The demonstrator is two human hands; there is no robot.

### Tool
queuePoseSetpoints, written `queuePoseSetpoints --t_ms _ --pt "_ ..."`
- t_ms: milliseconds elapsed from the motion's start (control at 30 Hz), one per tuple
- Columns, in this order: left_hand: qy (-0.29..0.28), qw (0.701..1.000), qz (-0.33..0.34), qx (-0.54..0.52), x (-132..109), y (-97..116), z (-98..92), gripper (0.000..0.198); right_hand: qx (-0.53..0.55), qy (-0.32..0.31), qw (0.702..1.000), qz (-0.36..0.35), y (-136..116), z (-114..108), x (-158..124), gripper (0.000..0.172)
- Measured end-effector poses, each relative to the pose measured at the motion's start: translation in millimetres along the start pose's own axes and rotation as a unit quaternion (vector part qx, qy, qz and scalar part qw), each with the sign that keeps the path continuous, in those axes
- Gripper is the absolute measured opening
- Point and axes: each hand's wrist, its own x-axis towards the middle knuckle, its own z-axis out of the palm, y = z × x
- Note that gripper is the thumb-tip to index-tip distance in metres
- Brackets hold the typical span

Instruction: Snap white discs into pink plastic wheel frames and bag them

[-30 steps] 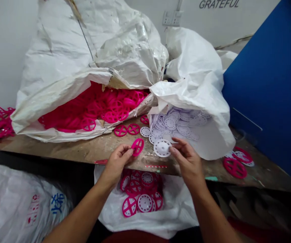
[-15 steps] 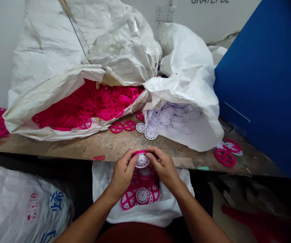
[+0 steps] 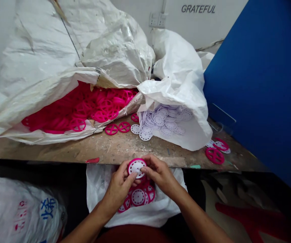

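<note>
Both my hands meet low in the middle of the view, over a white sack on my lap. My left hand point(image 3: 118, 189) and my right hand point(image 3: 159, 174) grip a magenta plastic wheel point(image 3: 137, 167) with a white perforated disc point(image 3: 136, 167) seated inside its rim. My right fingertips press on the disc's face. Beneath my hands, several finished pink-and-white wheels point(image 3: 138, 197) lie in the lap sack point(image 3: 99, 189), partly hidden. On the wooden workbench point(image 3: 125, 148) beyond, loose magenta wheels point(image 3: 111, 129) and a white disc point(image 3: 135, 129) lie near sacks of magenta wheels point(image 3: 79, 113) and white discs point(image 3: 157, 121).
A stuffed white sack with blue characters point(image 3: 34, 211) lies at lower left. A tall blue panel point(image 3: 251, 84) stands at right, with magenta wheels point(image 3: 214, 156) on the bench before it. A red plastic object point(image 3: 251, 221) sits on the floor at lower right.
My hands, apart a second ago with the wheel and disc separate, have come together. The disc now sits inside the wheel, turned face-up. The whole scene has shifted left as my head turned.
</note>
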Motion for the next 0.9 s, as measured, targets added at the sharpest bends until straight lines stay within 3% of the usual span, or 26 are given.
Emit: queuePoseSetpoints --t_ms 133,200,267,333,433,500,533,633,733,800,900 --pt "-0.096 0.994 -0.036 0.024 -6.1 9.4 -16.5 0.037 -0.095 -0.067 0.993 -0.027 -8.7 -14.0 10.0 0.021" --pt "-0.117 0.988 -0.018 0.095 -3.4 19.6 -32.1 0.04 -0.174 -0.027 0.983 -0.052 -9.0 -28.9 28.9 0.021" --pt "-0.061 0.976 0.041 0.206 8.0 30.1 -50.5 0.038 -0.264 0.07 0.959 -0.08 -4.1 -44.2 55.4 0.022" --pt "0.048 0.937 0.12 0.325 29.1 37.9 -69.6 0.028 -0.351 0.144 0.92 -0.095 3.7 -55.3 83.1 0.025" --pt "0.17 0.836 0.231 0.468 71.2 42.2 -95.2 0.023 -0.46 0.176 0.866 -0.083 12.6 -61.5 113.5 0.028" --pt "0.19 0.793 0.265 0.514 96.7 41.0 -107.4 0.019 -0.499 0.178 0.846 -0.06 13.9 -61.5 124.0 0.028" --pt "0.187 0.786 0.271 0.523 106.4 39.8 -111.6 0.016 -0.502 0.176 0.845 -0.046 13.4 -61.5 127.2 0.028" --pt "0.172 0.786 0.274 0.527 119.4 35.9 -116.0 0.01 -0.448 0.154 0.881 0.011 11.4 -63.9 132.8 0.032" --pt "0.177 0.802 0.283 0.496 110.7 31.7 -109.1 0.01 -0.399 0.137 0.906 0.042 12.2 -67.6 135.7 0.038" --pt "0.187 0.852 0.273 0.405 97.4 27.8 -99.7 0.011 -0.397 0.141 0.906 0.042 12.9 -66.9 136.7 0.041" --pt "0.173 0.947 0.19 0.193 73.2 20.8 -82.5 0.014 -0.426 0.154 0.891 0.036 10.2 -60.0 139.2 0.048"
